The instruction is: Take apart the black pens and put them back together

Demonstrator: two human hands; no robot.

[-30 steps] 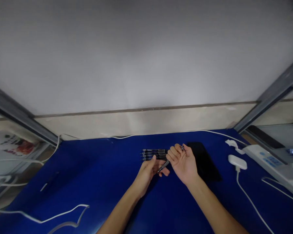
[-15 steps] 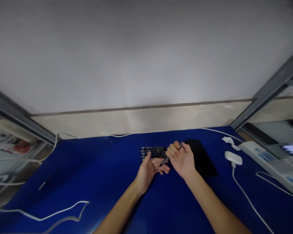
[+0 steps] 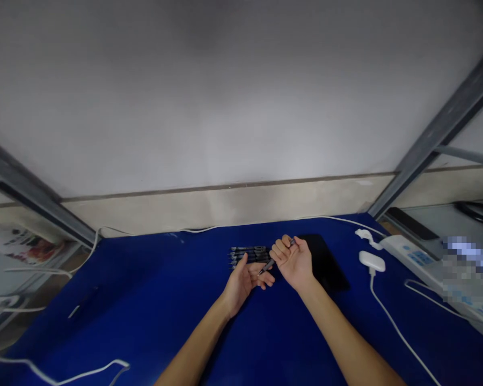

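Note:
In my right hand is a dark pen, gripped by curled fingers. The tip slants down and left over my other palm, and the top end shows by my right thumb. My left hand is palm up with its thumb raised and fingers spread around the pen's tip. Whether the tip touches the left fingers I cannot tell. Just behind my left hand, several dark pens lie side by side in a row on the blue tabletop. My hands hide part of that row.
A flat black tablet-like slab lies beyond my right wrist. A white charger with a cable and a white power strip stand at the right. A dark pen-like object and a white cable lie at the left.
The camera view has shifted slightly, so everything sits a little differently in the picture. Both hands keep nearly the same pose, with the pen still in the right one.

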